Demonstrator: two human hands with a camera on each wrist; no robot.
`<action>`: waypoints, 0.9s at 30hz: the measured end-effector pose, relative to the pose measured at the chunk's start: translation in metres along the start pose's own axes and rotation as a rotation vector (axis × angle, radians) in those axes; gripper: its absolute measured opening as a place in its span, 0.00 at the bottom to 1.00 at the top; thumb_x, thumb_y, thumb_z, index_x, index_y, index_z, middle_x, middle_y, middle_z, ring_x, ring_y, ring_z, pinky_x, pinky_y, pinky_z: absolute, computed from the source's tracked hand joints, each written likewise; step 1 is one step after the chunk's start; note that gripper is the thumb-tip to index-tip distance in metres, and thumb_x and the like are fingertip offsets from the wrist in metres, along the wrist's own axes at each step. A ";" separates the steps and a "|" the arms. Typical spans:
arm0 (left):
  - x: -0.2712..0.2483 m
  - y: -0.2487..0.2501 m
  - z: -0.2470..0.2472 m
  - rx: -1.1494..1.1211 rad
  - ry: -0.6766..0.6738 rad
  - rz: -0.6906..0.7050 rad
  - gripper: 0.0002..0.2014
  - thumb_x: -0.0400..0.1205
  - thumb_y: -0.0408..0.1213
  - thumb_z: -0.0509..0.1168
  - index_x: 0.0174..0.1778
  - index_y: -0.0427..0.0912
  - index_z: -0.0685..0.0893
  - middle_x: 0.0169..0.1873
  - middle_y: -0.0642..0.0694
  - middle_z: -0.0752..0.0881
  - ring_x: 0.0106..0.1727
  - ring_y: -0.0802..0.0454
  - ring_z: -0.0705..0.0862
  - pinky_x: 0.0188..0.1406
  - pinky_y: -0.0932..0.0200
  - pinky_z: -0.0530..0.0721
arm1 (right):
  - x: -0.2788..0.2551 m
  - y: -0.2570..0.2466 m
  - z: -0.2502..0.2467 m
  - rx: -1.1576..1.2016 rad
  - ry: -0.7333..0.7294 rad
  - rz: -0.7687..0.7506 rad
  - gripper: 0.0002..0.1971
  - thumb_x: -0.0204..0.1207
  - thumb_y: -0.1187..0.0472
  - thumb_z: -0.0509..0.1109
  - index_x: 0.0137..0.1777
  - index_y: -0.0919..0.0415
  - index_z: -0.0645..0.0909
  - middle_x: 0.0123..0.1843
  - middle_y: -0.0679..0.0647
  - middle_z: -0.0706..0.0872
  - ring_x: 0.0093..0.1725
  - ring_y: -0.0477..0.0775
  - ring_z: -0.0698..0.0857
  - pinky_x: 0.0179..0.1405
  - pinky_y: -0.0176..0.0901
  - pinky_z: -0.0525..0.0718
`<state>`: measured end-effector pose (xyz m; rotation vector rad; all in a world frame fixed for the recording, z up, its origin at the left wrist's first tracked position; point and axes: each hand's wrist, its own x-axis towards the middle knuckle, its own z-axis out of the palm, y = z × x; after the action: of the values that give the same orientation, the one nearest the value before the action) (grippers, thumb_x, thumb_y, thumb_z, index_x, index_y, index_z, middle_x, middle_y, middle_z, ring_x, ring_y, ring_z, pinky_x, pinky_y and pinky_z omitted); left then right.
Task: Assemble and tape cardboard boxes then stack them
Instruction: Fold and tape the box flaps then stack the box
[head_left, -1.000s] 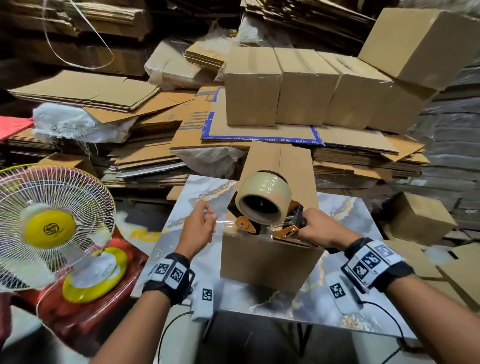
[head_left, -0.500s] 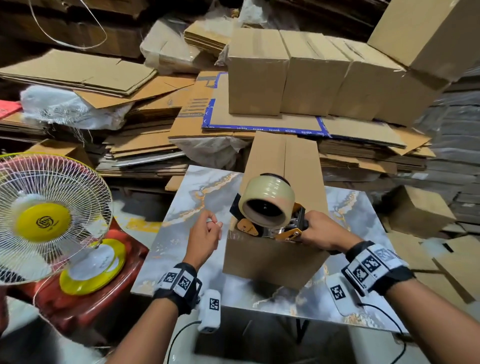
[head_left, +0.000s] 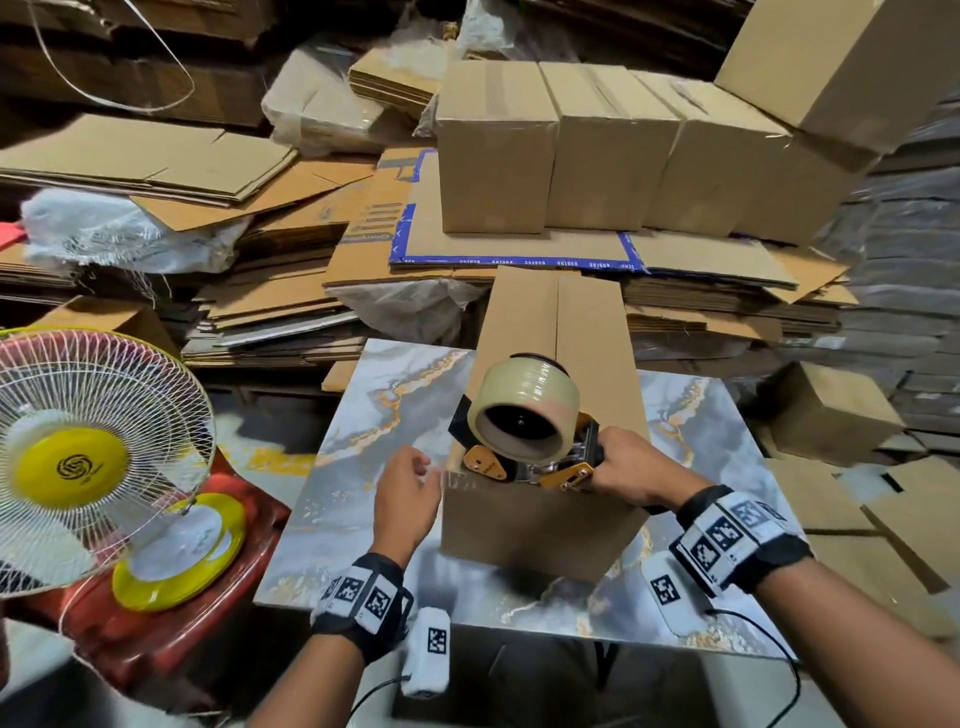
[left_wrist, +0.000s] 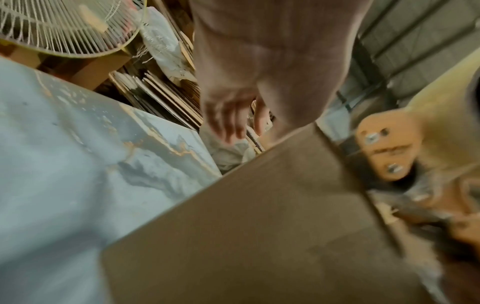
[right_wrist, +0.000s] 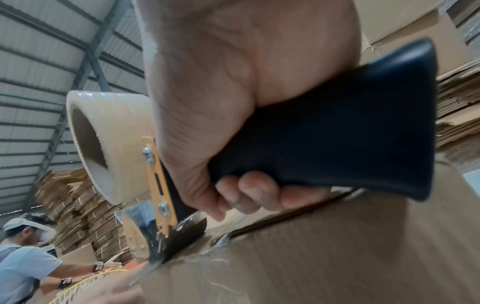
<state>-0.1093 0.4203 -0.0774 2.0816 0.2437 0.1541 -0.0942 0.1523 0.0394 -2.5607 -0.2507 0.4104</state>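
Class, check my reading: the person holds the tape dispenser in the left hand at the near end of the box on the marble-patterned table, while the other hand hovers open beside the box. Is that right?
One detail is wrong. The tape dispenser is gripped by the right hand, as the head view shows; the left hand is the open one beside the box on the table. The rest stands.

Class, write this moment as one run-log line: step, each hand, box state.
step: taping top seam | right hand: grips tape gun at box near edge | left hand: open, beside box | seam mostly untaped
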 end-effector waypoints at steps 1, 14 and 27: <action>-0.001 0.006 -0.001 -0.018 0.058 0.026 0.07 0.88 0.34 0.64 0.56 0.38 0.85 0.50 0.43 0.88 0.52 0.45 0.85 0.53 0.51 0.82 | 0.000 0.000 0.000 -0.003 -0.003 0.003 0.10 0.72 0.56 0.80 0.33 0.54 0.82 0.27 0.46 0.82 0.28 0.45 0.76 0.27 0.36 0.71; -0.015 0.049 0.020 -0.204 0.040 -0.203 0.14 0.86 0.31 0.56 0.52 0.29 0.87 0.55 0.28 0.87 0.59 0.29 0.81 0.52 0.41 0.82 | 0.014 0.015 0.002 -0.098 -0.022 0.001 0.10 0.71 0.54 0.77 0.41 0.60 0.85 0.36 0.55 0.87 0.38 0.57 0.85 0.33 0.47 0.80; -0.017 0.059 0.033 -0.243 0.092 -0.278 0.21 0.90 0.42 0.59 0.30 0.43 0.65 0.29 0.46 0.68 0.35 0.47 0.65 0.37 0.51 0.61 | -0.043 0.102 -0.072 -0.123 -0.074 0.045 0.15 0.70 0.50 0.78 0.36 0.61 0.82 0.24 0.49 0.80 0.20 0.42 0.74 0.22 0.35 0.71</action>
<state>-0.1125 0.3602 -0.0425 1.7821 0.5400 0.1057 -0.1007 0.0213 0.0549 -2.6788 -0.2519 0.5220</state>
